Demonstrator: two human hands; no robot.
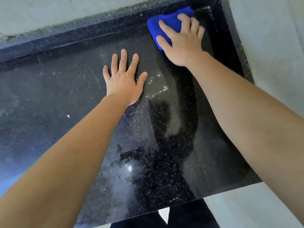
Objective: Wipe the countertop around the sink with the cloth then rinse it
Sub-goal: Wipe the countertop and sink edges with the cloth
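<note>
Cloth [169, 17], bright blue and soft-looking, lies bunched in the far right corner of the countertop [65, 99], under the right hand [184, 45]. That hand presses down on it, thumb and forefinger stretched across its near part and the other fingers bent lightly over its top; blue folds show beyond the fingertips and left of the thumb. The left hand [123, 81] rests flat on the stone near the middle, fingers straight, spread and released, well apart from the cloth. The countertop is glossy black stone with pale speckles and wet, streaky patches. A raised lip [82, 36] of the same stone runs along its far and right edges, against a pale wall [49, 10].
</note>
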